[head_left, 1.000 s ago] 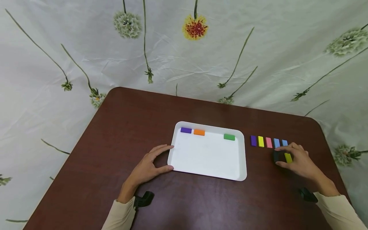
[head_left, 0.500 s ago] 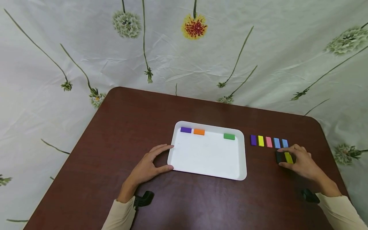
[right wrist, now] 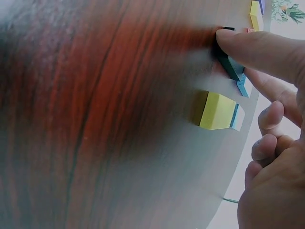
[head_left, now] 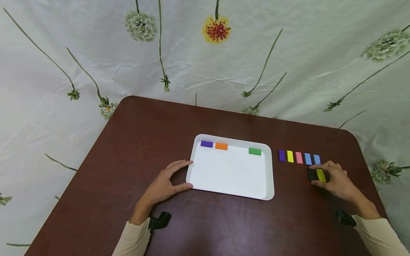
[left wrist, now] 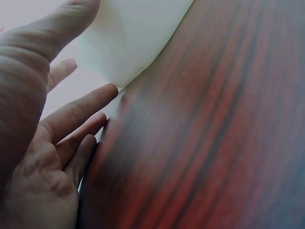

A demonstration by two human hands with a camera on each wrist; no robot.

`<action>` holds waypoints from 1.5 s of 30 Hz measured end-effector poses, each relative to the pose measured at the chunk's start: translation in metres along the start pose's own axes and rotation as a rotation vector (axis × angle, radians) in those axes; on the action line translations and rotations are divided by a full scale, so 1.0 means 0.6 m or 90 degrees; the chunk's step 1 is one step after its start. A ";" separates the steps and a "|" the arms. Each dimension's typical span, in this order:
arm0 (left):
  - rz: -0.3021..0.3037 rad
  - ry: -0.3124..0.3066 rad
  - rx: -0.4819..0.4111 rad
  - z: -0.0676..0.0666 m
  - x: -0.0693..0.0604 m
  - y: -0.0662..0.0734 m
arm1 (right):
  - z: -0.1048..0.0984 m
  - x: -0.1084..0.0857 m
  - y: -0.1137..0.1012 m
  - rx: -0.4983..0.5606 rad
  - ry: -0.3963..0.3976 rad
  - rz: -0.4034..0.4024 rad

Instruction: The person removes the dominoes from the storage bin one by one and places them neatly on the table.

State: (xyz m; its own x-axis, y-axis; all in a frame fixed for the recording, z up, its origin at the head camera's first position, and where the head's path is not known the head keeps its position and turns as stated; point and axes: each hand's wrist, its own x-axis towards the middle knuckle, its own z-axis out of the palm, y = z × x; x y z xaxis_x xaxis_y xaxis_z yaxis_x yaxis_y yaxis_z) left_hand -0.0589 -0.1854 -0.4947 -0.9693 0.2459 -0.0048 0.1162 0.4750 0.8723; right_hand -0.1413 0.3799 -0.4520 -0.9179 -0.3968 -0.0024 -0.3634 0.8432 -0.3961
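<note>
My right hand pinches a small black block between thumb and index finger, low at the table. In the right wrist view the fingertips cover part of this black block. Just right of it in the head view lies a yellow-green block, partly under the hand. My left hand has its fingers extended and rests at the left side of a white tray, fingertips and thumb touching the rim. Inside the tray, along its far wall, lie a purple block, an orange block and a green block.
Behind the black block runs a row of purple, yellow, pink and light blue blocks. The dark brown table ends at a flower-printed cloth behind it.
The black block has shifted a little to the right in my right hand, closer to the yellow-green block. In the last half second it barely moves. My left hand stays at the tray.
</note>
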 end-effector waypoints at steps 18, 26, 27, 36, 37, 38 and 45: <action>0.007 0.005 0.014 0.000 -0.002 0.001 | -0.029 0.065 -0.057 0.017 0.068 -0.140; 0.014 0.006 0.014 0.001 -0.002 -0.001 | -0.030 0.133 -0.105 0.007 0.044 -0.240; 0.014 0.006 0.013 0.001 -0.002 -0.001 | -0.029 0.142 -0.109 0.005 0.040 -0.253; 0.012 0.001 0.013 0.001 -0.001 0.002 | -0.019 0.208 -0.162 -0.035 -0.031 -0.325; 0.011 0.001 0.014 0.001 -0.001 0.002 | -0.017 0.214 -0.167 -0.043 -0.040 -0.333; 0.010 0.002 0.013 0.001 -0.001 0.002 | -0.015 0.221 -0.172 -0.051 -0.051 -0.340; 0.014 0.004 0.012 -0.001 -0.004 0.001 | 0.004 0.255 -0.204 -0.095 -0.158 -0.342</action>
State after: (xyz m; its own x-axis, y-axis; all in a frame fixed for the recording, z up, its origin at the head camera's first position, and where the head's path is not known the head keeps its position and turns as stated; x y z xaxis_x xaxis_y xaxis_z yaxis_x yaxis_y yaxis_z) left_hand -0.0568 -0.1864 -0.4940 -0.9678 0.2510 0.0168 0.1408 0.4853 0.8630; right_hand -0.2366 0.2150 -0.4063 -0.5418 -0.8385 -0.0588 -0.8003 0.5360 -0.2689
